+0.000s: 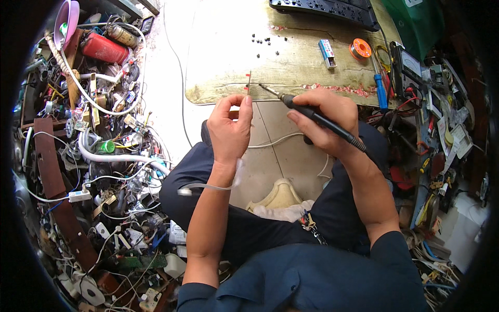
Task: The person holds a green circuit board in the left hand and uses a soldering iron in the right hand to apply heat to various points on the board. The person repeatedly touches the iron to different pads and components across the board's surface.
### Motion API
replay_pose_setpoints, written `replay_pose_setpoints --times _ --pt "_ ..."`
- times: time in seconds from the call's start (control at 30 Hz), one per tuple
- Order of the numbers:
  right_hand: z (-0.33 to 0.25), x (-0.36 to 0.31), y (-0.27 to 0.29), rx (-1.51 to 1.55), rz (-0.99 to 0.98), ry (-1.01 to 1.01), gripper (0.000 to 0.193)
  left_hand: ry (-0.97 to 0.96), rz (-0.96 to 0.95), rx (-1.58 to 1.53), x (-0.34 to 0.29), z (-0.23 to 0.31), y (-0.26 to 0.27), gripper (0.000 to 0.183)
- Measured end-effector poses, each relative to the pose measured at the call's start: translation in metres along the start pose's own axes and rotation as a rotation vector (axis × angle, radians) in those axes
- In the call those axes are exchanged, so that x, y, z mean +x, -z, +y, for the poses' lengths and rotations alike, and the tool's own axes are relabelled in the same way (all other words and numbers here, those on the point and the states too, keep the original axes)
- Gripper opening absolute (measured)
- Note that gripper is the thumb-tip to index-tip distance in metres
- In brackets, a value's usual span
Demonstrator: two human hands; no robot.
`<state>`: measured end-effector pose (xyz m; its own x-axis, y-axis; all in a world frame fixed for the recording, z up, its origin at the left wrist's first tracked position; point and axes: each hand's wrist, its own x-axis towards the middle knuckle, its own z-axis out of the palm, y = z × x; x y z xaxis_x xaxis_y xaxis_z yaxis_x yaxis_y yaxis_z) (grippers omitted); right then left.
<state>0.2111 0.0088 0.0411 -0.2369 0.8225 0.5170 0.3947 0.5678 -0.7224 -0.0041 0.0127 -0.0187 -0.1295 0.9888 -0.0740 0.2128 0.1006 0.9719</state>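
Note:
My left hand (230, 127) pinches a thin, narrow piece with small red parts on it (248, 83); it stands edge-on, like a slim circuit board, over the table's near edge. In my right hand (332, 117) is a black-handled soldering iron (325, 120), gripped like a pen. Its tip points left and ends a little to the right of the thin piece, apart from it. A pale strap (208, 185) hangs round my left wrist. Beyond both hands, several small black parts (267, 40) lie scattered on the wooden table (218, 62).
A small blue-and-white box (327, 53), an orange solder spool (360, 48) and a blue screwdriver (381, 92) lie at the right. Red-and-white bits (338, 89) line the near edge. A black panel (327, 11) lies at the back. Heaped cables and parts (125, 203) flank me.

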Motion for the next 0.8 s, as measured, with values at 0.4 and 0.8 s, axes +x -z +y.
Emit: replay_pose_setpoints --times 0.4,0.8 --pt "-0.001 -0.007 0.018 0.03 0.158 -0.019 0.028 0.289 -0.032 -0.741 -0.009 0.022 0.02 0.042" --pt "-0.005 -0.005 0.017 0.043 0.147 0.086 0.033 0.327 -0.278 -1.14 -0.011 0.016 0.023 0.053"
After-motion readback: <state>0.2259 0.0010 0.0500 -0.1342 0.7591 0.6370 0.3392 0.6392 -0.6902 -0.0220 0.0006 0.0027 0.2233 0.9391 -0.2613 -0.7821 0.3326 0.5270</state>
